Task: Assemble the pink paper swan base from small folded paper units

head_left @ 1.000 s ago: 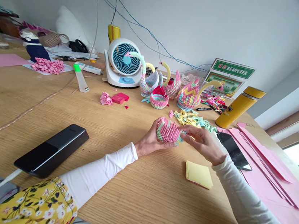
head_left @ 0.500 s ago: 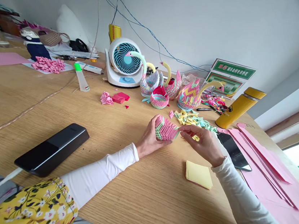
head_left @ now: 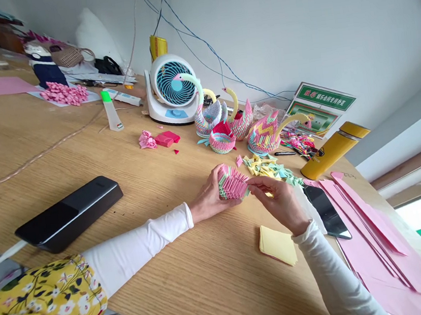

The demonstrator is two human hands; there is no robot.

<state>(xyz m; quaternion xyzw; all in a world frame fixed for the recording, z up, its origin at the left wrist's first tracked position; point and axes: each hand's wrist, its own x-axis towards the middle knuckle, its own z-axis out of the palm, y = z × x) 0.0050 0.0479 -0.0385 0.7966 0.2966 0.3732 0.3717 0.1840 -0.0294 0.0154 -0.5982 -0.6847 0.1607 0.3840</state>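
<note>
A pink and pale green piece of modular origami point(head_left: 232, 182), built of small folded paper units, is held just above the wooden table. My left hand point(head_left: 209, 194) wraps round its left side and underside. At its right edge, the fingers of my right hand point(head_left: 277, 200) pinch together against the paper; whatever sits between the fingertips is too small to make out. Just behind the right hand lies a heap of yellow folded paper pieces point(head_left: 260, 165), with green ones point(head_left: 284, 171) beside it. A stack of yellow paper squares point(head_left: 277, 245) rests in front.
Finished paper swans point(head_left: 263, 135) and a small paper bowl point(head_left: 222, 139) stand at the back near a fan point(head_left: 174, 88). To the right are a yellow bottle point(head_left: 334, 150), a phone point(head_left: 327, 212) and pink sheets point(head_left: 380, 259). A black device point(head_left: 69, 213) lies left.
My right hand has shifted slightly left, its fingertips now closer against the origami's right edge. The left hand keeps its hold. The whole view has moved a little.
</note>
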